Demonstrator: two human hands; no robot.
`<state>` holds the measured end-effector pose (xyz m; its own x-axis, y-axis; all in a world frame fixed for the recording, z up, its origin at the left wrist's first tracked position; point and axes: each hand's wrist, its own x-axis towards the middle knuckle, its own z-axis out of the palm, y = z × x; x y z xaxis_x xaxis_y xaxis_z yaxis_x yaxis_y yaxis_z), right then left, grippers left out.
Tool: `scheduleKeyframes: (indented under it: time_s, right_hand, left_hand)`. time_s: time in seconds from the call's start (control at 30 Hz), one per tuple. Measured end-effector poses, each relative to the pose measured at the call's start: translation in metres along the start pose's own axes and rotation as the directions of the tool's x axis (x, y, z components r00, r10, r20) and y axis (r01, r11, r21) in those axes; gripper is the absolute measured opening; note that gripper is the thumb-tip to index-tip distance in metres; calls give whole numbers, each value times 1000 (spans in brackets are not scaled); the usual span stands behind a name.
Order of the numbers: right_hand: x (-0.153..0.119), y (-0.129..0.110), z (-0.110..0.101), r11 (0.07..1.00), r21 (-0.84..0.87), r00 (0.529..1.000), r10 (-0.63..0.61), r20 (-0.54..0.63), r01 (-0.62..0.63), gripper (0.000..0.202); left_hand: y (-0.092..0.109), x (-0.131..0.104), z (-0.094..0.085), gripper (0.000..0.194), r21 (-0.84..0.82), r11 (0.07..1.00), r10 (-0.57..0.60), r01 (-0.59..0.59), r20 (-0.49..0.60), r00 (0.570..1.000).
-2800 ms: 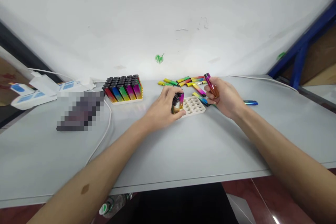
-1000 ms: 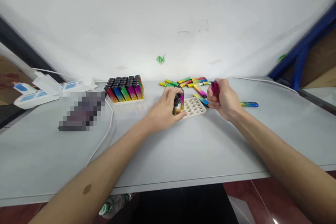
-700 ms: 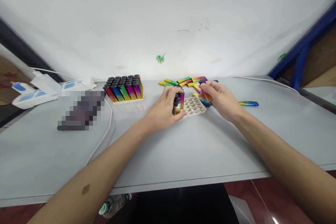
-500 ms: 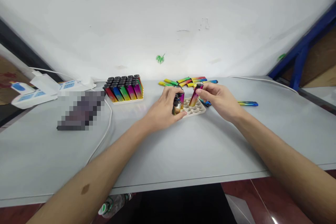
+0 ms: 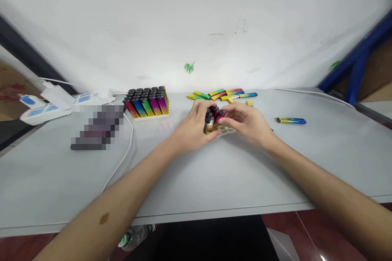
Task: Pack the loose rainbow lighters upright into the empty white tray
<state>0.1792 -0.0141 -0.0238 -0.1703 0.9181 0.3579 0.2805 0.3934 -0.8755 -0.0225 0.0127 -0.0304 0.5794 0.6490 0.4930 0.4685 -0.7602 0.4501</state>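
My right hand (image 5: 249,124) pinches a magenta lighter (image 5: 219,116) with a dark top between thumb and fingers. That lighter stands low in the pale tray (image 5: 228,131), close against a few other lighters. My left hand (image 5: 192,126) curls round this small group from the left, its fingers behind and its thumb along the front. A lighter with a shiny metal top (image 5: 210,121) shows between the left thumb and fingers. Honeycomb-like holes are visible in the tray beside the group. Both hands cover much of the tray.
A second tray (image 5: 151,117) holds rows of upright coloured lighters (image 5: 147,104). Loose lighters (image 5: 225,93) lie near the wall, and one blue-yellow lighter (image 5: 291,120) at right. A blurred dark flat object (image 5: 98,126), white cable (image 5: 127,147) and power strip (image 5: 45,110) are at left.
My right hand has moved left and down, bringing the magenta lighter from above the tray's open holes to beside the grouped lighters. My left hand stays round the group. The view has shifted slightly.
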Motion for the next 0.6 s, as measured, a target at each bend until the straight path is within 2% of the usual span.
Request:
scheduleKeyframes:
  time_s: [0.23, 0.43, 0.6]
  right_hand:
    - [-2, -2, 2, 976, -187, 990, -123, -69, 108, 33]
    - [-3, -10, 1, 924, -342, 981, -194, -31, 172, 24]
    - [-3, -9, 0, 866, -447, 967, -253, -10, 222, 23]
  left_hand:
    - [4, -1, 4, 74, -20, 998, 58, -60, -83, 995]
    - [13, 2, -2, 64, 19, 996, 94, -92, -164, 982]
    - [14, 2, -4, 59, 76, 990, 128, -116, -186, 974]
